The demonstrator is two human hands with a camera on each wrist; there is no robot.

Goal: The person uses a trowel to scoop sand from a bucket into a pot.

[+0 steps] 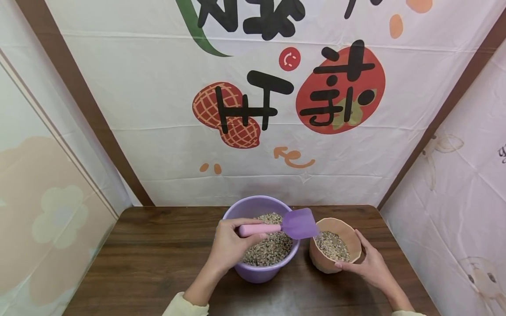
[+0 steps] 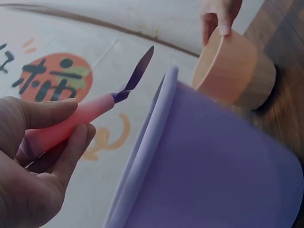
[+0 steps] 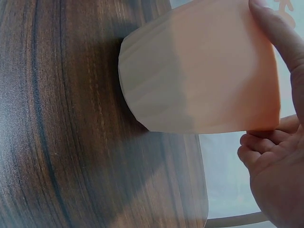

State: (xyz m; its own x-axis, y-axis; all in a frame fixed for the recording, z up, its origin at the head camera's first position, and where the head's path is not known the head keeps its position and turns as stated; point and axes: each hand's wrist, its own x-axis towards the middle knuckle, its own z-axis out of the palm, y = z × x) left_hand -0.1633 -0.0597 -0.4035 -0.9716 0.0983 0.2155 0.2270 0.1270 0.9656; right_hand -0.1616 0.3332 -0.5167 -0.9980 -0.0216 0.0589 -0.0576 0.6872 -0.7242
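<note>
My left hand [image 1: 230, 243] pinches the pink handle of a small shovel [image 1: 261, 229] with a purple blade. The shovel is over a purple bucket [image 1: 258, 275], its blade reaching past the right rim toward the pot. Grey-brown gravel [image 1: 272, 250] fills much of the bucket. To the right stands an orange flowerpot [image 1: 325, 263] with a wavy rim and some of the same gravel [image 1: 333, 245] inside. At its right side my right hand [image 1: 371, 265] grips the rim, thumb toward the front and fingers behind. In the right wrist view the pot [image 3: 204, 71] rests on the table.
The dark wooden table [image 1: 158, 254] ends at the back against a printed cloth [image 1: 166, 131]. More cloth hangs along the left [image 1: 47, 197] and the right [image 1: 446, 210]. Bucket and pot stand close together, near the table's back edge.
</note>
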